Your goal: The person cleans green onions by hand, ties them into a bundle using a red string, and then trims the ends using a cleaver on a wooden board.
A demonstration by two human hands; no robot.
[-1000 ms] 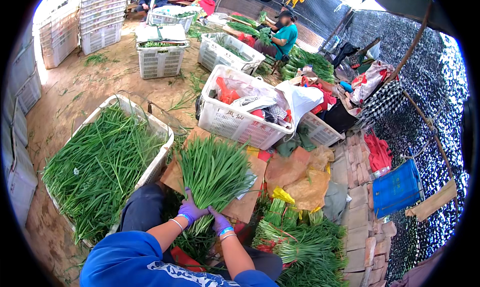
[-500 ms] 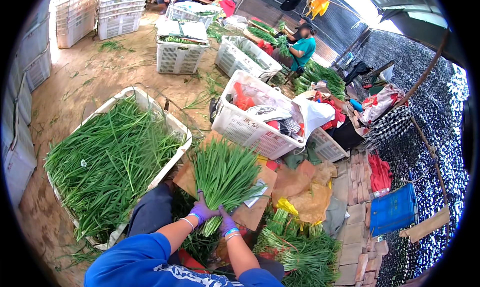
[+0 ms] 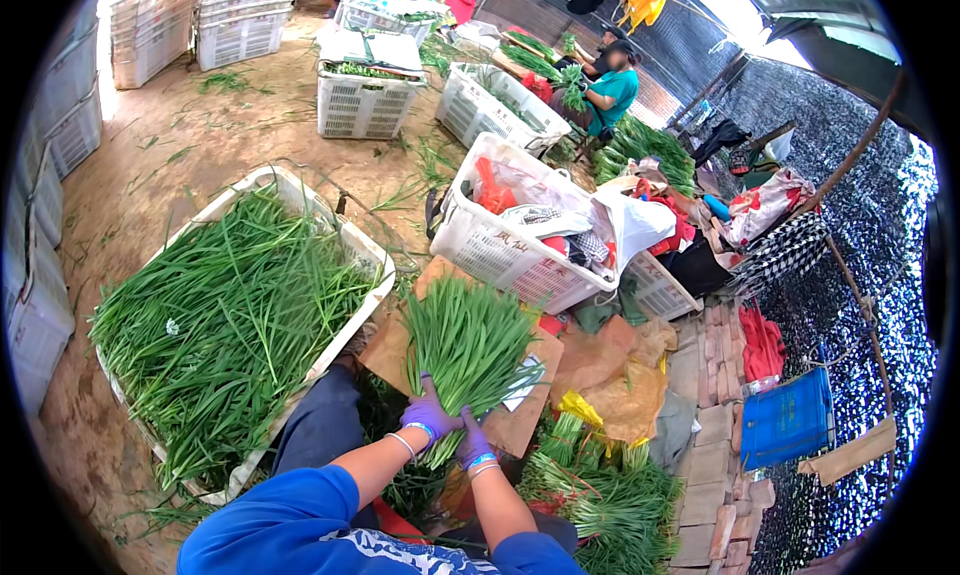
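Both my hands wear purple gloves and grip the stem end of one bunch of long green chives. My left hand wraps the bunch from the left, and my right hand holds it just below and to the right. The leaves fan out away from me over a brown cardboard sheet. To my left stands a big white crate filled with loose chives. Tied bundles of chives lie by my right knee.
A white basket holding cloth and bags sits just beyond the cardboard. More white crates stand on the dirt floor further off. A person in a teal shirt sorts greens at the back. A blue bag and bricks lie right.
The view has shifted a little, so the big crate sits more to the centre-left. My hands keep hold of the same bunch, which now stands slightly more upright over the cardboard.
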